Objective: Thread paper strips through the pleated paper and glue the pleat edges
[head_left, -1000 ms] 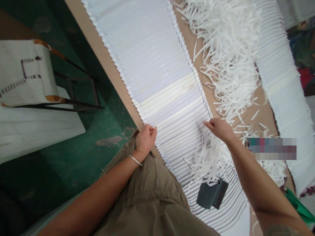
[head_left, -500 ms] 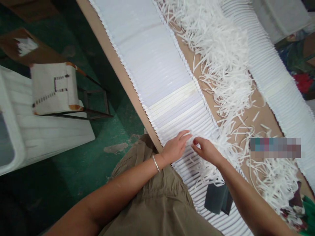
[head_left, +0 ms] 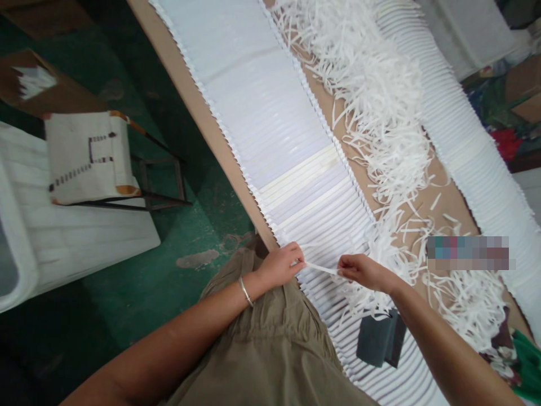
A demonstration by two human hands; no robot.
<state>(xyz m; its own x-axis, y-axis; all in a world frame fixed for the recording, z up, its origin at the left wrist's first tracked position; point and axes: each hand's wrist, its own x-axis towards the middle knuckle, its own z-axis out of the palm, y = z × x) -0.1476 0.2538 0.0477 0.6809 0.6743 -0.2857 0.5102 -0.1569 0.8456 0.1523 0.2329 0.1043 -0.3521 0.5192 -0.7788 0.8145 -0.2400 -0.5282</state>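
Observation:
A narrow white strip [head_left: 321, 268] is stretched between my two hands, above a long row of stacked white folded pieces [head_left: 291, 129]. My left hand [head_left: 282, 264], with a silver bangle at its wrist, pinches one end near the row's front edge. My right hand [head_left: 364, 272] has its fingers closed on the other end. Beside and beneath my right hand spreads a heap of loose white strips [head_left: 395, 245], part of it lying over the row. Below that hand a dark grey flat folded piece [head_left: 374, 341] rests on the row.
Brown board [head_left: 198, 121] covers the table and shows along its left edge. A large pile of white strips [head_left: 380, 101] separates the near row from a second white row [head_left: 460, 118]. A stool [head_left: 91, 158], a white tub [head_left: 84, 231] and a cardboard box [head_left: 51, 84] stand on the left.
My hands, close together before, have moved apart, the left one toward me and to the left. A white strip now runs taut between them.

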